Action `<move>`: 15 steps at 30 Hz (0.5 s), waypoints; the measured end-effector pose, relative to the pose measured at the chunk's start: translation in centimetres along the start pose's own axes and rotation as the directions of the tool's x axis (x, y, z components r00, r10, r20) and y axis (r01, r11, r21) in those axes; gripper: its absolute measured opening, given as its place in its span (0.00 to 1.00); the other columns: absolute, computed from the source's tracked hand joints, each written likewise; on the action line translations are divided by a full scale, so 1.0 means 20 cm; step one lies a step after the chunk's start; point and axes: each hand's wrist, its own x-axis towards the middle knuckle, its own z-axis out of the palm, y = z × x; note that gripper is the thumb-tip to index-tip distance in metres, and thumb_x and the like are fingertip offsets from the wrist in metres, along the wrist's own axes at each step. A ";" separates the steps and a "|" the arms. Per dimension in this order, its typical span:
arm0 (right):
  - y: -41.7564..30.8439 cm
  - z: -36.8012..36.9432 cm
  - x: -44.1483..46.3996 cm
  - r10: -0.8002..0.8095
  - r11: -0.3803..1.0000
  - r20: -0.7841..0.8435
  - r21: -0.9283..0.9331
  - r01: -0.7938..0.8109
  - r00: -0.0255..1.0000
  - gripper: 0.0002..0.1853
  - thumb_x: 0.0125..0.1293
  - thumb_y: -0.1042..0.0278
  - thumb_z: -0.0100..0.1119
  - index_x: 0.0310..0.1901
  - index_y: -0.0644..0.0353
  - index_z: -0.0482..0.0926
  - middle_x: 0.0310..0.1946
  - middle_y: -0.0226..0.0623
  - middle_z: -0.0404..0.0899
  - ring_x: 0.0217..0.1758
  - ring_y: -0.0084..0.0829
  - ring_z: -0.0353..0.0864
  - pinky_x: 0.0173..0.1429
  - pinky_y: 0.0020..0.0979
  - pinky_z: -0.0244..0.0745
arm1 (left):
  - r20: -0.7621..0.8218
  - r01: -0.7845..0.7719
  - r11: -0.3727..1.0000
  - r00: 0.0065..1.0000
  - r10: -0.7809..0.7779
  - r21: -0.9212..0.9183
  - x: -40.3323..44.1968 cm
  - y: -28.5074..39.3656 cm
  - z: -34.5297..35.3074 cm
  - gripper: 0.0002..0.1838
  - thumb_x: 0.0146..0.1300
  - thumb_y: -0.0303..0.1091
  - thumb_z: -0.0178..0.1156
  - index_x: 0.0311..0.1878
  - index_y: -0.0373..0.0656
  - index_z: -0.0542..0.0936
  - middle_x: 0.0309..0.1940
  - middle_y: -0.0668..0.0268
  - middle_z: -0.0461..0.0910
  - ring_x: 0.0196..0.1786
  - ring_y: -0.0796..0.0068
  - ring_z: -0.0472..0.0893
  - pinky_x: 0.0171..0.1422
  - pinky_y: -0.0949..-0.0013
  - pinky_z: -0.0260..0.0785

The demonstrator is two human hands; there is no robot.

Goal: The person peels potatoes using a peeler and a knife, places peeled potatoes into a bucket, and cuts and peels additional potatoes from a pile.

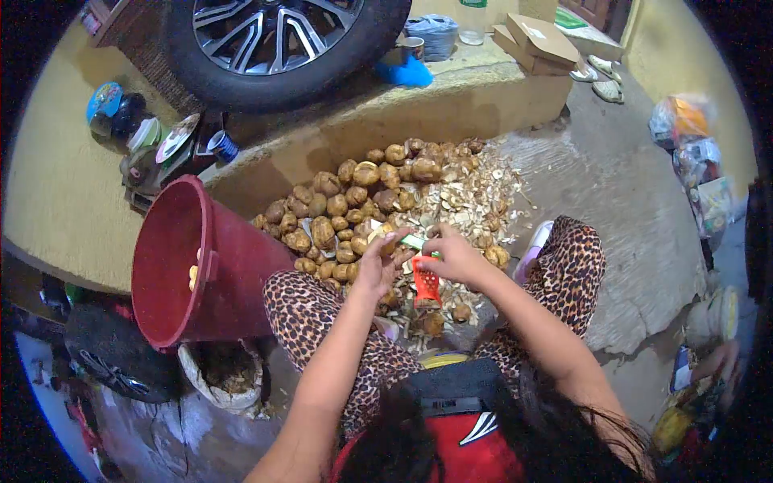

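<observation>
My left hand (377, 264) is closed around a partly peeled potato (382, 233), whose pale flesh shows near my fingertips. My right hand (453, 254) grips a slim green-and-white tool (415, 242) that reaches toward the potato; its kind is hard to make out. Just below my right fingers is an orange plastic piece with holes (426, 280), and whether the hand touches it is unclear. Beyond both hands spreads a pile of brown, round potatoes (355, 196). Pale peelings (460, 198) lie scattered along the pile's right side.
At my left stands a large red bucket (205, 241) with pale pieces inside. Behind it, a white sack (201, 378) sits on the floor. A raised ledge (483, 101) bounds the pile, with a car wheel (282, 48) and cardboard boxes (535, 44) on top. Bags (688, 129) hang at right.
</observation>
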 end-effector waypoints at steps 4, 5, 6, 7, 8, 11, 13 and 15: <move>-0.01 -0.01 0.01 0.306 0.937 -0.130 0.216 -0.275 0.943 0.17 0.50 0.51 0.63 0.33 0.57 0.82 0.38 0.48 0.73 0.46 0.45 0.72 0.52 0.39 0.68 | -0.018 -0.151 0.971 0.988 0.157 0.185 -0.03 -0.01 0.02 0.22 0.58 0.41 0.54 0.52 0.38 0.74 0.48 0.63 0.76 0.46 0.72 0.75 0.51 0.65 0.70; 0.08 0.06 0.02 0.247 0.958 -0.224 0.202 -0.203 0.943 0.16 0.48 0.53 0.64 0.29 0.59 0.82 0.30 0.47 0.77 0.39 0.41 0.76 0.45 0.37 0.70 | -0.047 -0.210 0.929 0.971 0.235 0.304 -0.01 -0.05 -0.01 0.20 0.58 0.40 0.54 0.50 0.38 0.75 0.46 0.65 0.76 0.46 0.74 0.74 0.50 0.67 0.70; 0.08 0.06 0.02 0.351 0.903 -0.163 0.318 -0.288 0.922 0.16 0.48 0.54 0.64 0.28 0.60 0.82 0.28 0.46 0.77 0.36 0.40 0.76 0.42 0.36 0.71 | -0.067 -0.259 0.870 0.947 0.314 0.419 -0.01 -0.07 -0.01 0.19 0.58 0.40 0.55 0.48 0.38 0.76 0.45 0.66 0.76 0.45 0.76 0.74 0.48 0.69 0.70; 0.08 0.07 0.03 0.445 0.826 -0.088 0.425 -0.371 0.891 0.16 0.48 0.54 0.64 0.27 0.61 0.82 0.25 0.45 0.77 0.32 0.39 0.77 0.39 0.36 0.71 | -0.113 -0.295 0.830 0.914 0.390 0.473 -0.02 -0.09 -0.01 0.14 0.56 0.37 0.59 0.42 0.39 0.77 0.38 0.71 0.77 0.40 0.80 0.74 0.42 0.73 0.69; 0.08 0.09 0.03 0.525 0.728 -0.001 0.518 -0.449 0.851 0.15 0.47 0.55 0.64 0.26 0.61 0.82 0.23 0.44 0.78 0.29 0.38 0.78 0.37 0.35 0.71 | -0.120 -0.273 0.792 0.910 0.397 0.546 -0.02 -0.11 -0.01 0.15 0.55 0.36 0.61 0.42 0.38 0.77 0.38 0.69 0.78 0.39 0.79 0.76 0.42 0.73 0.69; 0.06 0.11 0.02 0.579 0.724 0.000 0.462 -0.513 0.816 0.18 0.47 0.52 0.64 0.24 0.63 0.81 0.21 0.42 0.78 0.26 0.36 0.78 0.34 0.34 0.71 | -0.125 -0.227 0.688 0.898 0.422 0.690 -0.02 -0.14 -0.01 0.18 0.50 0.34 0.67 0.42 0.36 0.77 0.35 0.65 0.80 0.35 0.78 0.78 0.41 0.72 0.71; 0.06 0.13 0.00 0.583 0.751 -0.075 0.430 -0.501 0.809 0.20 0.48 0.50 0.64 0.27 0.64 0.80 0.26 0.42 0.79 0.30 0.35 0.78 0.38 0.34 0.71 | -0.114 -0.244 0.692 0.897 0.428 0.679 -0.04 -0.13 0.00 0.17 0.51 0.34 0.67 0.42 0.35 0.76 0.34 0.65 0.80 0.35 0.78 0.78 0.41 0.73 0.71; 0.04 0.15 -0.01 0.512 0.849 -0.299 0.318 -0.422 0.805 0.22 0.48 0.49 0.64 0.31 0.64 0.79 0.30 0.42 0.79 0.35 0.33 0.78 0.41 0.33 0.71 | -0.121 -0.270 0.722 0.890 0.440 0.637 -0.04 -0.12 -0.01 0.17 0.51 0.33 0.66 0.42 0.35 0.76 0.34 0.65 0.80 0.35 0.79 0.78 0.41 0.73 0.71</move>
